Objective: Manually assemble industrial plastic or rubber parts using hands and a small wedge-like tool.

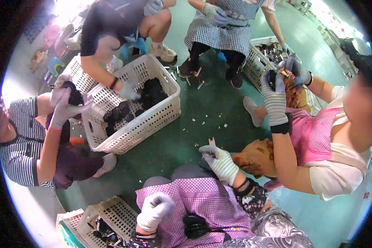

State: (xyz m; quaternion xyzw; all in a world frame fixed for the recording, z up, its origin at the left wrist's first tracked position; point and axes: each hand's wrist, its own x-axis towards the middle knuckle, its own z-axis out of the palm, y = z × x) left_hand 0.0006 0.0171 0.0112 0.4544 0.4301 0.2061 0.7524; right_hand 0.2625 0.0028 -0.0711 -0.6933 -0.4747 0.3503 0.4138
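Note:
My left hand [155, 210], in a white knit glove, is closed into a fist over my purple checked apron [202, 198]. Whether it holds anything is hidden. It hovers just right of a white plastic basket [115, 211] holding several dark metal parts [103, 231]. My right hand [220, 163], also gloved, reaches forward over the green floor. Its fingers curl on a small part [211, 143] whose pale tip sticks out above the fingertips.
A large white basket [153, 120] of dark parts stands in the middle. Several seated people in gloves work around it. Another basket [258, 62] of metal parts stands at the far right. Small scraps [202, 122] litter the green floor.

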